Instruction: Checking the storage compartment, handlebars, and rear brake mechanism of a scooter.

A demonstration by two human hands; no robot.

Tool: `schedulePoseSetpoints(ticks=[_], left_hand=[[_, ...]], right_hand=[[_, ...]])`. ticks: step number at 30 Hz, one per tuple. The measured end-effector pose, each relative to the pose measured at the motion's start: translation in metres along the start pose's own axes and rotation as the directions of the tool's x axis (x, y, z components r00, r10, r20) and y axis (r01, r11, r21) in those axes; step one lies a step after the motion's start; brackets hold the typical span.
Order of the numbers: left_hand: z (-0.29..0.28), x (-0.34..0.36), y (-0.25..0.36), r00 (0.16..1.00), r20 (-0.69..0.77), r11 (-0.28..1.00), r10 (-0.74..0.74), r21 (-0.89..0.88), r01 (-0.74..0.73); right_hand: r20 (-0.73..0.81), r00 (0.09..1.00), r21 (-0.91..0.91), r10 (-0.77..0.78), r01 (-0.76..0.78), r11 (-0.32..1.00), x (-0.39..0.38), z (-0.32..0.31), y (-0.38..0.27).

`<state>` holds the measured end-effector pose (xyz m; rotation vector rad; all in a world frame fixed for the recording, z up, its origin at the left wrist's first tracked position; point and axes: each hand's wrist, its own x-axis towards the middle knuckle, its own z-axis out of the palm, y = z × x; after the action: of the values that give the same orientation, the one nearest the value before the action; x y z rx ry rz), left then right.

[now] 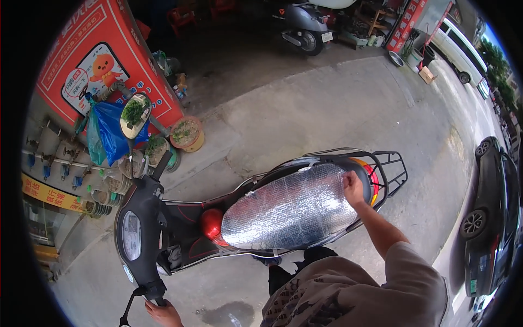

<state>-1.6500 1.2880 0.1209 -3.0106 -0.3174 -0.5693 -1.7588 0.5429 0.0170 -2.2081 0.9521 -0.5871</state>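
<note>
A black electric scooter [182,215] stands crosswise before me, its handlebars to the left. A silver, quilted foil seat cover [289,204] lies over its long seat. My right hand [354,189] is closed at the cover's rear end, fingertips pinching its edge near the tail light [373,177]. At the lower left, my left hand [164,314] curls around the near handlebar grip [158,300]; part of its fingers is hidden. A glossy red rounded piece [211,223] sits against the front of the seat.
A black rear rack [391,171] juts out right. Potted plants [187,133] and a red sign [103,60] stand beyond the far mirror [135,115]. A grey scooter [308,30] is parked at the back. A dark car [485,223] and white van [460,49] are at right.
</note>
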Motion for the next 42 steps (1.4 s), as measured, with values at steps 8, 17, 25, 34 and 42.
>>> schedulePoseSetpoints(ticks=[8, 17, 25, 34, 42], left_hand=[[-0.008, -0.006, 0.059, 0.984, 0.081, 0.984, -0.159, 0.096, 0.151], [-0.034, -0.012, 0.055, 0.91, 0.152, 0.903, -0.386, 0.263, 0.339], [-0.033, 0.01, 0.079, 0.98, -0.196, 0.991, -0.031, 0.12, 0.055], [-0.037, 0.01, 0.048, 0.875, 0.363, 0.946, -0.319, 0.057, 0.32], [-0.043, 0.02, 0.036, 0.868, 0.388, 0.943, -0.311, 0.012, 0.332]], right_hand=[[-0.171, 0.979, -0.219, 0.111, -0.147, 0.964, 0.018, -0.147, 0.212], [-0.087, 0.97, -0.663, 0.229, -0.228, 0.713, 0.037, -0.1, 0.183], [-0.013, 0.973, -0.322, 0.231, -0.223, 0.92, 0.081, -0.109, 0.268], [0.177, 0.868, -0.392, 0.464, -0.371, 0.842, 0.126, -0.025, 0.17], [0.205, 0.925, -0.49, 0.321, -0.187, 0.852, 0.162, -0.002, 0.119]])
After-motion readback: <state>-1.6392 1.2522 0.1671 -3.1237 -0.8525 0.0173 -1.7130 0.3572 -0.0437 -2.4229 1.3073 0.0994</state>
